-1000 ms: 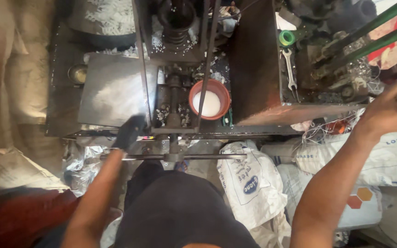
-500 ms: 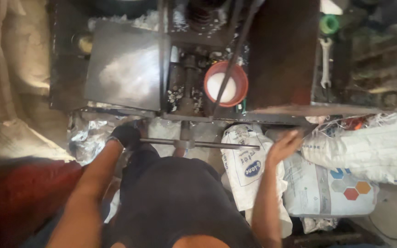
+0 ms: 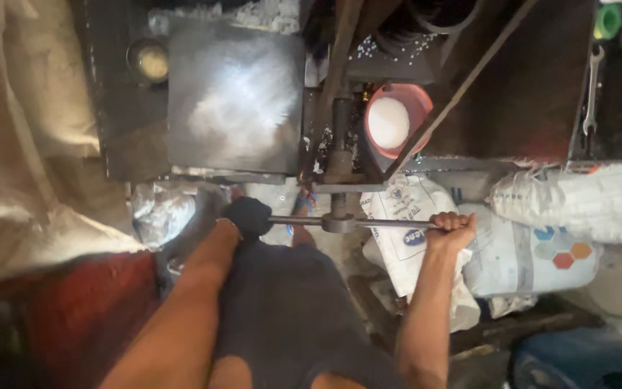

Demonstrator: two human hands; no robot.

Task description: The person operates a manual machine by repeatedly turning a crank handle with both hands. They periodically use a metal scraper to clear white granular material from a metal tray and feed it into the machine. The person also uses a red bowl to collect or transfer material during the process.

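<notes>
Head view | both hands gripping the crossbar (image 3: 354, 222) below the press screw (image 3: 340, 137): left hand (image 3: 248, 217), gloved, closed on its left end; right hand (image 3: 452, 227) closed on its right end | turning step seemingly underway; next calling for a firm two-handed pull | pink bowl (image 3: 396, 119) sitting beside the screw

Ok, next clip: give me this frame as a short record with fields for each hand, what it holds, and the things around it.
Left hand: black-gloved left hand, grip closed on one end of the horizontal grey metal crossbar.
Right hand: bare right hand, grip closed on the other end.
Bar hub: joins a dark upright metal shaft.
Above bar: red bowl of white powder beside shiny square steel plate.
Below right: white printed sacks.
Top right: steel spanner.
</notes>
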